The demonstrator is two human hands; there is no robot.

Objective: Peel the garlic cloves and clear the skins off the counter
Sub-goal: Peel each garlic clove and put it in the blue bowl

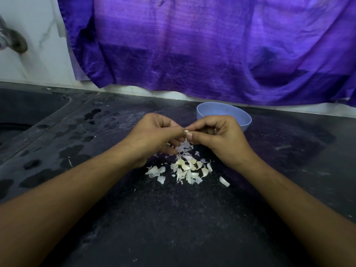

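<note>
Pinching one pale garlic clove (186,131) — left hand (156,135), right hand (217,137) — papery skins (183,148) beneath.

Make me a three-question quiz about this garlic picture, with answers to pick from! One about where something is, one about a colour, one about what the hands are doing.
1. Where is the bowl? A) on a shelf B) on the counter behind the right hand C) on the floor
2. What colour is the hanging cloth? A) red B) purple C) green
3. What are the hands doing? A) lying flat B) lifting the bowl C) pinching one garlic clove
B: it stands past the knuckles. B: purple folds. C: left hand and right hand fingertips meet on it.
</note>
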